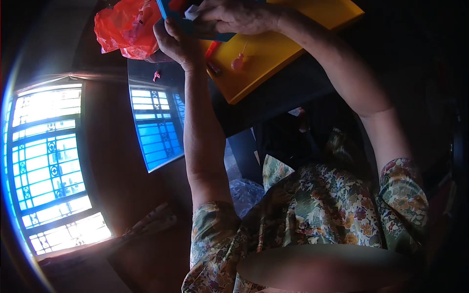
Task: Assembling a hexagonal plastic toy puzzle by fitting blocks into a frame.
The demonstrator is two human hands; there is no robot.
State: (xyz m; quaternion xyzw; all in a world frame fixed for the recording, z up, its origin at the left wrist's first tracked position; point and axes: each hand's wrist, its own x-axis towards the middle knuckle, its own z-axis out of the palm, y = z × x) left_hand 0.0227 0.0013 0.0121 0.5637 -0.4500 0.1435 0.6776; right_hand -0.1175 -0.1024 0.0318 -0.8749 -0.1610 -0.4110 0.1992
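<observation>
At the top edge, my left hand point(177, 45) grips the near-left corner of a flat blue panel point(223, 36), its thumb lying along the edge. The panel runs out of view at the top. My right hand point(239, 15) lies over the panel with bent fingers around a small white piece point(192, 12), whose kind I cannot make out. A dark red patch shows on the panel beside it. Below the hands is a yellow board point(278, 56), bearing a pinkish round pendant on a thread point(237, 62) and a red strip point(212, 50).
A crumpled red plastic bag point(124, 29) sits left of my left hand. A small pink piece point(157, 75) lies on the glossy dark tabletop point(171, 139), which mirrors the window. A bright barred window point(51, 161) stands at far left. Clear plastic point(244, 194) shows below the table.
</observation>
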